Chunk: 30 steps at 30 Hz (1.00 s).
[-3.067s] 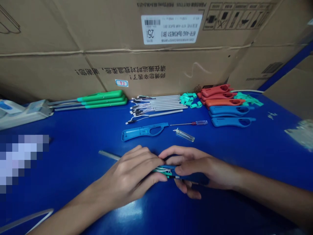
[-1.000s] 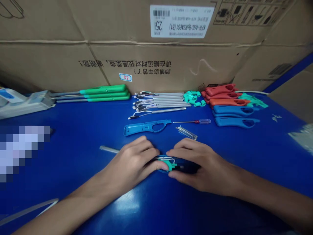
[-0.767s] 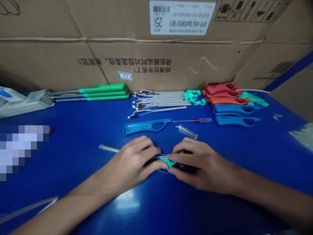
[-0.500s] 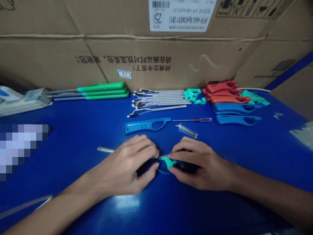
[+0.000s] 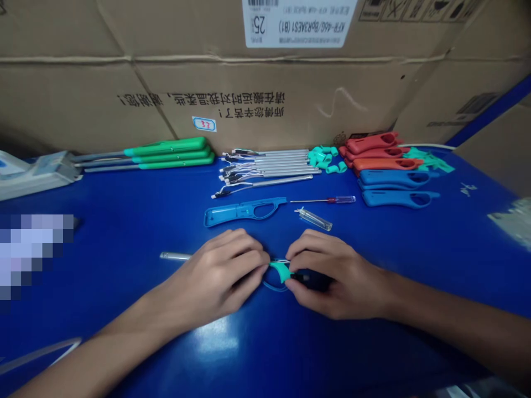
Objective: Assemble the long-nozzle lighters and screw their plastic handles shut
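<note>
The left hand (image 5: 224, 273) and the right hand (image 5: 332, 276) curl down on the shiny blue table (image 5: 124, 221). Their fingertips pinch a small teal plastic trigger piece (image 5: 281, 271) between them. Thin white wires (image 5: 279, 260) lie on it, and a silver metal tube (image 5: 174, 256) pokes out to the left.

It looks light, hard and a bit slippery. The wires look easy to snap, so the plastic sides are the safe place to hold.

Behind are:
- one open blue plastic handle half (image 5: 244, 210)
- one tiny red-handled screwdriver (image 5: 327, 199)
- one clear little tube (image 5: 315, 219)
- three long green-handled sticks (image 5: 166, 153)
- three red handle halves (image 5: 373, 150)
- two blue handle halves (image 5: 394, 187)
</note>
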Each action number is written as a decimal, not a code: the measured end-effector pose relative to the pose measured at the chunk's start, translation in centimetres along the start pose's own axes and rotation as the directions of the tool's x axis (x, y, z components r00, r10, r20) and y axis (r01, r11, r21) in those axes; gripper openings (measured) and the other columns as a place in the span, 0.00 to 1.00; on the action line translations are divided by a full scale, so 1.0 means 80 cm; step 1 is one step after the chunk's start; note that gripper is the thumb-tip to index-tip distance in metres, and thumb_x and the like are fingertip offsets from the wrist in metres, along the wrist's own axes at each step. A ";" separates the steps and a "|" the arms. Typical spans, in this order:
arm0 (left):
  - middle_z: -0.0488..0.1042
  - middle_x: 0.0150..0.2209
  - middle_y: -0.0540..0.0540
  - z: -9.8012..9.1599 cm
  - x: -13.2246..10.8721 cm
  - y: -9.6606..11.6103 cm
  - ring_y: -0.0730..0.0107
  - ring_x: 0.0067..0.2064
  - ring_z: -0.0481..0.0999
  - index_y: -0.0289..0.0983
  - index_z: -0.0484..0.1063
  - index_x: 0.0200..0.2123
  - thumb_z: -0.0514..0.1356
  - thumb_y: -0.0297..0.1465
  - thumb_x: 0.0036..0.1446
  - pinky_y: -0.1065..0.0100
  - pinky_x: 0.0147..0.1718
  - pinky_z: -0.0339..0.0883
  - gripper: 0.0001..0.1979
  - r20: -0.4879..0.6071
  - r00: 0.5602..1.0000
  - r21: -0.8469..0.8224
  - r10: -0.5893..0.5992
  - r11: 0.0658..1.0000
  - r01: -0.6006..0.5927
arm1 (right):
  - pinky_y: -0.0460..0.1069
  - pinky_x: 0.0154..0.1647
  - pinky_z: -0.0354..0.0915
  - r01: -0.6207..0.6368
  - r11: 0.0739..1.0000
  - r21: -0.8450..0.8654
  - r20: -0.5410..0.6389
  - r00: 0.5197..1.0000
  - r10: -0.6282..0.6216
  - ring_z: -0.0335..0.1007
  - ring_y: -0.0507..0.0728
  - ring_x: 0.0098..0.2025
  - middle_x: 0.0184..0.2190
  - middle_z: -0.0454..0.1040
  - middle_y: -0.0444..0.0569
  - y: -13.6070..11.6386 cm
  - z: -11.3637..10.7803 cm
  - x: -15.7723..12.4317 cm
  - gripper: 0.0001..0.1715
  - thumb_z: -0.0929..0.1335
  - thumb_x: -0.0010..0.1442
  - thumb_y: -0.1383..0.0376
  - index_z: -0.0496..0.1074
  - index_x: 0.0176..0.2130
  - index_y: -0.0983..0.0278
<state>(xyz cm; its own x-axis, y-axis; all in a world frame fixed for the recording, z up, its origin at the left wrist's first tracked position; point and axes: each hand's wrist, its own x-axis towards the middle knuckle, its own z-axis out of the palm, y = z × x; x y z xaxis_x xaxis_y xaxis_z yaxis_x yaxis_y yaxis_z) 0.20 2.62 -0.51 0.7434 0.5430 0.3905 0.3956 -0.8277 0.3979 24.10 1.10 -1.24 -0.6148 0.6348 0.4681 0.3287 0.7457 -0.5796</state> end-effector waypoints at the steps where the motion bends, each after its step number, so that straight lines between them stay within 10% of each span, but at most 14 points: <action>1: 0.76 0.38 0.44 0.000 0.000 -0.001 0.66 0.40 0.74 0.35 0.74 0.40 0.58 0.23 0.64 0.63 0.41 0.69 0.05 0.001 1.000 0.005 0.004 1.000 -0.004 | 0.51 0.39 0.67 0.000 1.000 -0.003 0.003 1.000 0.000 0.71 0.55 0.36 0.34 0.75 0.54 0.000 0.000 0.000 0.01 0.71 0.58 0.71 0.74 0.34 0.69; 25: 0.75 0.35 0.41 -0.006 0.001 0.005 0.63 0.36 0.72 0.34 0.75 0.33 0.56 0.25 0.63 0.61 0.37 0.65 0.08 0.089 0.995 0.148 0.045 0.987 -0.058 | 0.51 0.41 0.66 -0.014 0.998 -0.065 0.082 0.996 0.020 0.67 0.54 0.36 0.36 0.74 0.51 -0.003 -0.004 0.001 0.02 0.68 0.60 0.70 0.72 0.33 0.65; 30: 0.76 0.38 0.42 0.003 0.003 0.011 0.60 0.41 0.73 0.32 0.73 0.48 0.58 0.30 0.65 0.58 0.42 0.67 0.11 0.030 0.996 0.057 -0.082 0.995 0.080 | 0.51 0.41 0.65 -0.017 0.997 -0.072 0.119 0.992 0.026 0.67 0.54 0.37 0.37 0.74 0.52 -0.003 -0.006 0.003 0.05 0.68 0.61 0.69 0.73 0.33 0.66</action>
<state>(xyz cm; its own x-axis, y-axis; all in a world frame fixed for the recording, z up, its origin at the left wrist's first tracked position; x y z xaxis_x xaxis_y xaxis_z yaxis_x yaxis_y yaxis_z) 0.85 2.02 -0.24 0.7245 0.6045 0.3311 0.4842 -0.7883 0.3797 24.23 1.16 -0.67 -0.6873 0.6251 0.3698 0.3904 0.7473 -0.5377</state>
